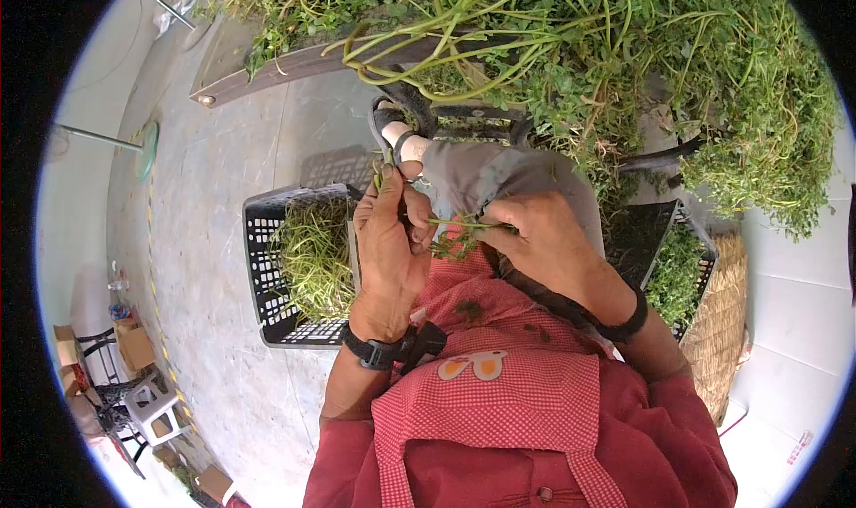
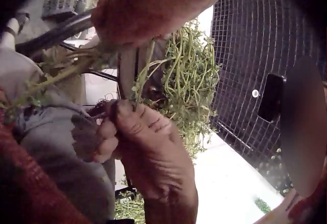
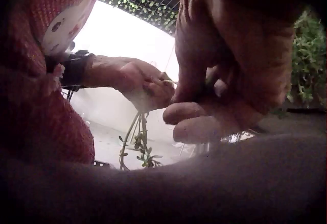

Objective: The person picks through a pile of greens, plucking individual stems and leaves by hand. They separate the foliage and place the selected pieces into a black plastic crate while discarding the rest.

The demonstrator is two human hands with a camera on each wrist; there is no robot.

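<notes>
My left hand (image 1: 390,236) grips a few green stems (image 1: 385,165), their cut ends poking up past the thumb. To its right, my right hand (image 1: 546,241) pinches a thin stem between thumb and fingers. This leafy stem (image 1: 459,224) runs across the gap between the hands, with small leaves hanging beneath it over the apron. In the left wrist view, the right hand (image 2: 156,147) pinches an upright stem at its fingertips. The right wrist view shows a leafy sprig (image 3: 142,142) dangling below the left hand (image 3: 130,81).
A table edge (image 1: 294,73) carries a large heap of leafy greens (image 1: 588,45) in front. At left stands a black crate (image 1: 267,258) of trimmed stems; at right, another black crate (image 1: 704,258) holds leafy greens beside a straw-coloured woven surface (image 1: 720,330). Leaf bits lie on the apron (image 1: 526,392).
</notes>
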